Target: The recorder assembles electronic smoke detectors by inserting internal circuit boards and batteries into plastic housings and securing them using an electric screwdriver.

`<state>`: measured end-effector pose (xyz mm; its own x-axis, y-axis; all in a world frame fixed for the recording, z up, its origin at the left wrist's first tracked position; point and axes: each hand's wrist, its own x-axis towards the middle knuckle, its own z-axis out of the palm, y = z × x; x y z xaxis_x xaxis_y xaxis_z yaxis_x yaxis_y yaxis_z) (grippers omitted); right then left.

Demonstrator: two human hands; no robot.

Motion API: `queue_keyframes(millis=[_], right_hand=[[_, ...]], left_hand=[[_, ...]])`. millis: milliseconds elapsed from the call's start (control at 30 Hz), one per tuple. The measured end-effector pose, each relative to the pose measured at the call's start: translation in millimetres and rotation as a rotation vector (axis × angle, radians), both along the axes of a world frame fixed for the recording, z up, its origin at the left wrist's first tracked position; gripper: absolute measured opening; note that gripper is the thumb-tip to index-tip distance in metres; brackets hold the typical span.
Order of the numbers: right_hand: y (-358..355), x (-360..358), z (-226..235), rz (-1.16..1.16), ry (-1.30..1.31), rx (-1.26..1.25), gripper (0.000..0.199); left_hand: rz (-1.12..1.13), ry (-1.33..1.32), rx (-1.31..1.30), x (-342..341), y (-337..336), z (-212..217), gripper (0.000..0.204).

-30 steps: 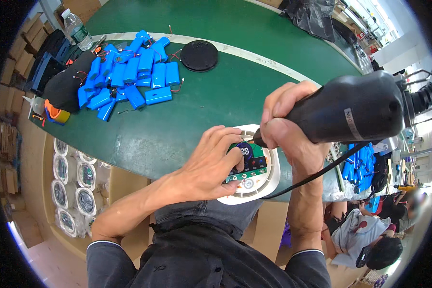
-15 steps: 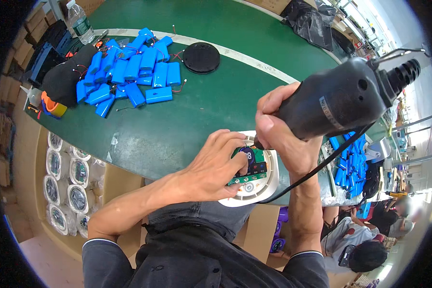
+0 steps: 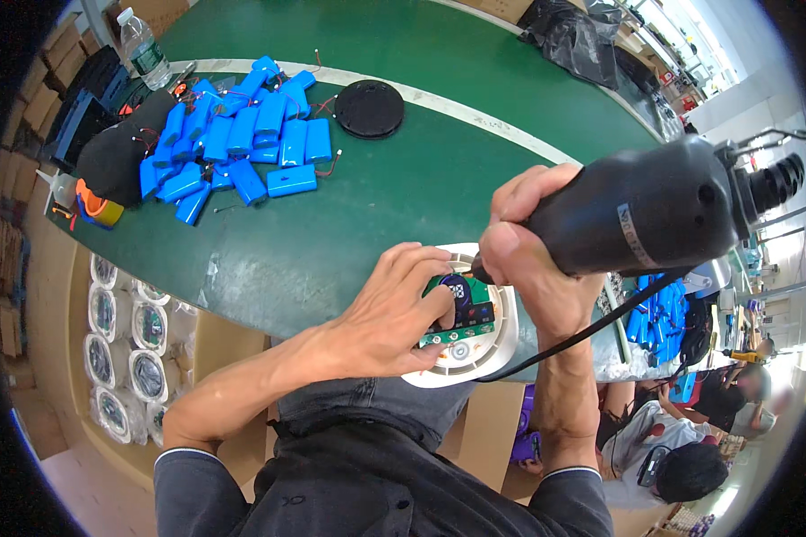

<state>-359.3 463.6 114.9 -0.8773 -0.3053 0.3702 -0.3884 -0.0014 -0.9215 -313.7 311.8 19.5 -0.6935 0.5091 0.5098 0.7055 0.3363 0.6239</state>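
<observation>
A green circuit board (image 3: pixel 468 333) with a dark display lies in a round white plastic housing (image 3: pixel 509 327) at the table's near edge. My left hand (image 3: pixel 401 309) is curled over the board's left side, thumb at its lower edge and fingers bent onto it, holding it in the housing. In my right hand (image 3: pixel 524 234) is a black electric screwdriver (image 3: pixel 636 210), gripped near its nose and strongly tilted. Its working end points down at the board's upper right; the tip's contact is hidden by my fingers. The screwdriver's black cable (image 3: pixel 591 336) runs down past my right wrist.
Blue battery packs (image 3: pixel 242 132) with thin leads are piled at the left, beside a round black disc (image 3: pixel 369 109) and a water bottle (image 3: pixel 143 49). A carton (image 3: pixel 208 358) of wrapped white units stands at lower left. More blue packs (image 3: pixel 658 318) and seated people (image 3: pixel 654 447) are at right.
The screwdriver's rear end has swung a little right and down in the picture, my right hand still around it. My left hand stays on the board. The whole view has shifted slightly.
</observation>
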Motion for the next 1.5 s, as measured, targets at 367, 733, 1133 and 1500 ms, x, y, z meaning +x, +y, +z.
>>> queue_keyframes(millis=[367,733,1133,1500], right_hand=[[4.8,2.2,2.1,-0.015,-0.136,-0.027,0.012],[11.3,1.7,-0.6,-0.001,-0.122,-0.165,0.015],[33.0,3.4,3.8,-0.007,0.169,-0.234,0.026],[97.5,27.8,-13.8,-0.147,0.104,-0.355,0.030]], left_hand=[[-0.017,-0.006,0.035,-3.1,4.7,-3.9,0.037],[-0.027,-0.022,0.004,-3.3,6.6,-3.4,0.038],[-0.061,0.057,-0.073,-5.2,5.7,4.1,0.040],[-0.195,-0.109,-0.670,-26.5,-24.8,50.0,0.061]])
